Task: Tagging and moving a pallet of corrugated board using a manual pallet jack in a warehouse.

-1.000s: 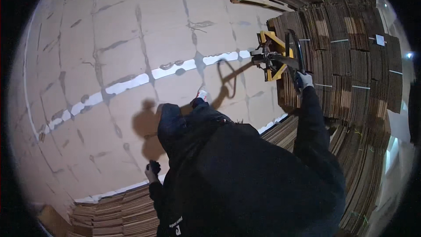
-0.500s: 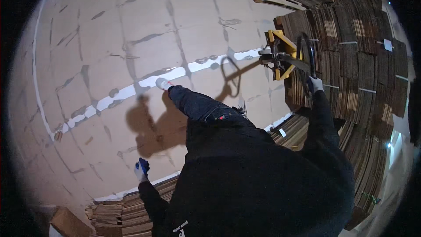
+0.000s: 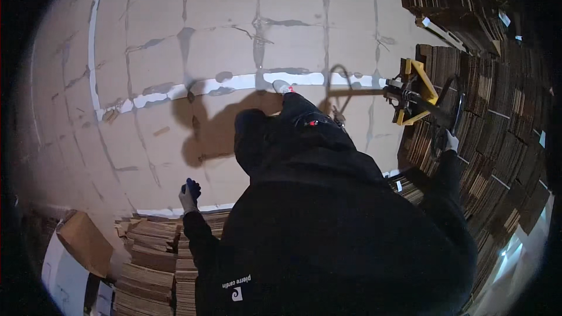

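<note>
My right hand (image 3: 451,140), in a light glove, grips the dark loop handle (image 3: 460,108) of a yellow pallet jack (image 3: 422,85) at the right. Brown cardboard stacks stand right behind the jack, and its forks are hidden. My left hand (image 3: 189,195) hangs at my other side, in a grey glove with dark blue fingers. Its fingers are curled in, with nothing visible in them. Below that hand lie flat cardboard stacks (image 3: 149,257), apart from it.
Tall bundles of strapped flat cardboard (image 3: 492,99) line the right side, with more at the upper right. A brown open box (image 3: 86,243) stands at the lower left. A white line (image 3: 228,83) crosses the patched floor (image 3: 222,41), where my shadow falls.
The pallet jack and stacks sit farther right in view, and the floor line has shifted up. More of the lower-left box shows. My right hand stays on the handle.
</note>
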The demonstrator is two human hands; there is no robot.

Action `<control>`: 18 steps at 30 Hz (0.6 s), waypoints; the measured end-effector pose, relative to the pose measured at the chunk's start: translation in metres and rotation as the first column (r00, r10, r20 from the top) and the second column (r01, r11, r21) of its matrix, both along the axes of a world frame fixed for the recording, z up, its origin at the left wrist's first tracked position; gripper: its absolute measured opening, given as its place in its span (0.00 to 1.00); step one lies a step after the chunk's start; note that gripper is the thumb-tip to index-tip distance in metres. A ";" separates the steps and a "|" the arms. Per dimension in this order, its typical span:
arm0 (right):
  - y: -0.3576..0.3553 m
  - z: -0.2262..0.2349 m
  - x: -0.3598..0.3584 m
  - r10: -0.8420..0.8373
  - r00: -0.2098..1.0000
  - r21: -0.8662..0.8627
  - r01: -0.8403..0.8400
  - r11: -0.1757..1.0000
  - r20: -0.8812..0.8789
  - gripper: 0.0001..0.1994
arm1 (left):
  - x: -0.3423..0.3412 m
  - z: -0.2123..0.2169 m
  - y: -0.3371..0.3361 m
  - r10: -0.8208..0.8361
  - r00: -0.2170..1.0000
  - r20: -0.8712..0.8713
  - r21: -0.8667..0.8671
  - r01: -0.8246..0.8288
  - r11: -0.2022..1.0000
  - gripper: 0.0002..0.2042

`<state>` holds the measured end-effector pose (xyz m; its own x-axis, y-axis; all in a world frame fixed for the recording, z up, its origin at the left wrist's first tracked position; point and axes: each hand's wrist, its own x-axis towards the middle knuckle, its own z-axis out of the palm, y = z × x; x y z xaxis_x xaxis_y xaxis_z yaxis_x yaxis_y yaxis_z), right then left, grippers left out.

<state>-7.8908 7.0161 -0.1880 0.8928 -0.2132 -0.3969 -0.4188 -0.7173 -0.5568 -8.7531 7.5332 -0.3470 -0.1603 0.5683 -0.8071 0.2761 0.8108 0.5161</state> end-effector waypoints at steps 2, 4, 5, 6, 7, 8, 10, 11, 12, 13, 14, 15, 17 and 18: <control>0.000 0.045 -0.011 0.056 0.990 -0.139 -0.038 0.990 0.126 0.14 | -0.014 -0.030 0.006 0.086 0.993 0.079 -0.123 -0.076 0.989 0.16; 0.025 0.043 -0.043 0.074 0.984 -0.100 -0.058 0.993 0.160 0.11 | -0.029 -0.045 0.019 0.058 0.985 0.163 -0.174 -0.029 0.984 0.16; 0.036 0.038 -0.062 0.043 0.990 -0.014 -0.042 0.999 0.131 0.11 | -0.037 -0.051 0.026 0.028 0.981 0.191 -0.170 0.005 0.985 0.16; 0.045 0.039 -0.077 0.016 0.994 0.068 -0.024 0.997 0.109 0.11 | -0.036 -0.057 0.031 -0.002 0.987 0.163 -0.154 0.028 0.988 0.16; 0.053 0.040 -0.091 -0.008 0.997 0.152 -0.004 0.988 0.083 0.11 | -0.041 -0.059 0.040 -0.033 0.982 0.184 -0.133 0.058 0.989 0.16; 0.070 0.025 -0.102 0.370 0.908 -0.261 -0.315 0.912 0.198 0.11 | -0.054 -0.057 0.057 -0.064 0.980 0.190 -0.124 0.089 0.988 0.16; 0.070 0.027 -0.108 0.720 0.678 -0.699 -0.444 0.560 0.146 0.12 | -0.077 -0.058 0.076 -0.082 0.973 0.215 -0.136 0.113 0.984 0.16; 0.076 0.013 -0.121 0.727 0.669 -0.705 -0.439 0.557 0.158 0.12 | -0.091 -0.039 0.095 -0.157 0.969 0.193 -0.108 0.180 0.978 0.16; 0.084 0.003 -0.134 0.734 0.657 -0.711 -0.433 0.554 0.172 0.13 | -0.104 -0.030 0.112 -0.202 0.960 0.192 -0.109 0.225 0.968 0.16; 0.099 0.033 -0.119 0.742 0.650 -0.680 -0.469 0.563 0.166 0.09 | -0.111 -0.038 0.120 -0.210 0.949 0.235 -0.114 0.242 0.964 0.16; 0.114 0.061 -0.108 0.752 0.643 -0.642 -0.516 0.567 0.148 0.10 | -0.127 -0.043 0.135 -0.161 0.951 0.263 -0.094 0.191 0.977 0.16; 0.084 0.089 -0.142 0.713 0.693 -0.602 -0.525 0.602 0.108 0.14 | -0.144 -0.046 0.159 -0.180 0.943 0.279 -0.093 0.213 0.973 0.15; 0.176 0.016 -0.187 0.581 0.811 -0.468 -0.488 0.737 0.067 0.11 | -0.196 0.001 0.198 -0.134 0.984 0.116 -0.026 0.138 0.990 0.15; 0.232 -0.004 -0.212 0.312 0.948 -0.233 -0.290 0.928 0.064 0.09 | -0.218 0.009 0.212 -0.054 0.997 0.052 -0.005 0.054 0.999 0.15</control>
<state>-8.1031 7.2482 -0.1923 0.9604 0.0004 -0.2786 -0.1156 -0.9093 -0.3997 -8.9715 7.7454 -0.3381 -0.0875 0.5698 -0.8171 0.2926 0.7988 0.5257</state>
